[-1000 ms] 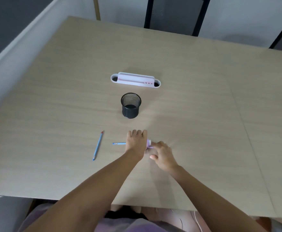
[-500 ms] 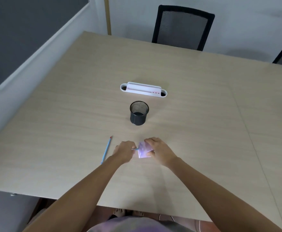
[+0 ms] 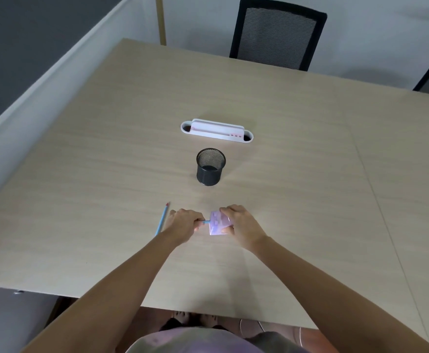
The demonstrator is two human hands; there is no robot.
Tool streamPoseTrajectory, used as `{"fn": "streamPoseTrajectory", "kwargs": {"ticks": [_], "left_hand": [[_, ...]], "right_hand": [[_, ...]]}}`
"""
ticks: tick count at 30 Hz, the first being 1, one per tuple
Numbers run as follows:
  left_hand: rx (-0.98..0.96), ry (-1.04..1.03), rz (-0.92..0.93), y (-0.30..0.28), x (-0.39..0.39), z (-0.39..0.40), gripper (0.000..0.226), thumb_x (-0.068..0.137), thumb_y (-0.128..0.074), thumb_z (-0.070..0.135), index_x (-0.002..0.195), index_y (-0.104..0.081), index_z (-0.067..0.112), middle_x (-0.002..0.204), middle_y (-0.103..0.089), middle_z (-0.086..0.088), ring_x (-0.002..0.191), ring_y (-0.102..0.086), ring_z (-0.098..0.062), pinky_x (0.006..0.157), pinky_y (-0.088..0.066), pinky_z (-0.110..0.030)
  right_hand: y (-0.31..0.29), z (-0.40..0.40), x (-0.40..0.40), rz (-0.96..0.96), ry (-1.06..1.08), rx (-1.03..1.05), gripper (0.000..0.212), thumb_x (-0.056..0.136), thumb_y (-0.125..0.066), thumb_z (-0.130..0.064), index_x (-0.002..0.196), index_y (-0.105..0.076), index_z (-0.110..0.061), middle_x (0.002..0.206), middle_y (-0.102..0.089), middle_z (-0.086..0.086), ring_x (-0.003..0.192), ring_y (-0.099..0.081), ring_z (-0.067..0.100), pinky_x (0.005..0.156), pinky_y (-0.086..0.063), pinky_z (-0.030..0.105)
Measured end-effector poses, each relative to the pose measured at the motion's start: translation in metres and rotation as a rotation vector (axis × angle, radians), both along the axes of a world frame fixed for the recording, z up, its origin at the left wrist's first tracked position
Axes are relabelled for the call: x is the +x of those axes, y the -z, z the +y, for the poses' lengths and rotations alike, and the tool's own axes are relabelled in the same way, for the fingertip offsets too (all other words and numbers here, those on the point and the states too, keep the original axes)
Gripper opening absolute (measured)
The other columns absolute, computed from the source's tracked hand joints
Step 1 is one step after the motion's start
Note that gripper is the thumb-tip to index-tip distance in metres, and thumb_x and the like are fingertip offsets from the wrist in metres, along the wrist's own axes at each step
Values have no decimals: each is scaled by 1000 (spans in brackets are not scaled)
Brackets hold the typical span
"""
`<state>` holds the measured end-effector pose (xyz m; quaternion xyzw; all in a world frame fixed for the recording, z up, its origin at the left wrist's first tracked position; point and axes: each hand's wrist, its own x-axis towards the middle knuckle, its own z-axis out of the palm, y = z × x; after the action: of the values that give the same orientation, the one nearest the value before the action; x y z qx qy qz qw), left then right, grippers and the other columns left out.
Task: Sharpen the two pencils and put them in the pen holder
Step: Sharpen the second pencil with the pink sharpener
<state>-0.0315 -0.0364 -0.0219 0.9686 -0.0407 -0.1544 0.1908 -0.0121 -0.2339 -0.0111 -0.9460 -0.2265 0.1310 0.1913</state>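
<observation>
**Q:** What is shown on the table [image 3: 272,200], and how far has the job been taken?

**A:** A white desk tray [image 3: 217,130] is seen at the far side, and just in front of it the black mesh pen holder [image 3: 210,166], in which no pencil can be made out. Nothing, it is judged, has been delivered

**Q:** And nearer the front edge?

**A:** The right hand [image 3: 241,224] is closed around a pale purple sharpener [image 3: 218,223]; the left hand [image 3: 184,225] is clenched on a blue pencil [image 3: 205,221] whose end is entered into the sharpener. The first sharpening appears to be under way

**Q:** What is left?

**A:** A second blue pencil [image 3: 162,220] is seen lying flat just beside the left hand, untouched; it is still to be sharpened, and both are still to be placed in the holder
</observation>
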Motion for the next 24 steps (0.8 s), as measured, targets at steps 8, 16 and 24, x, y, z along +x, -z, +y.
{"fn": "streamPoseTrajectory", "kwargs": {"ticks": [8,16,24], "left_hand": [[2,-113,45,1,-16,55,17,96,-49,26,94,-66,31,87,-72,10,89,-60,-14,90,-35,-33],[-235,-394,22,-7,-30,79,13,86,-63,22,75,-69,26,77,-67,7,79,-61,-18,72,-42,-29],[-436,-934,26,11,-10,89,8,73,-78,13,80,-76,11,84,-73,-7,75,-66,-23,60,-46,-20]], "right_hand": [[2,1,-1,-8,18,2,44,80,-64,-9,122,-54,-12,117,-57,8,105,-51,26,83,-51,36],[5,2,-2,-32,41,20,43,80,-65,-10,122,-54,-12,116,-59,6,106,-51,25,83,-47,30],[6,3,-3,-30,69,18,45,79,-66,-8,122,-55,-11,116,-59,7,104,-52,26,83,-50,34]]}}
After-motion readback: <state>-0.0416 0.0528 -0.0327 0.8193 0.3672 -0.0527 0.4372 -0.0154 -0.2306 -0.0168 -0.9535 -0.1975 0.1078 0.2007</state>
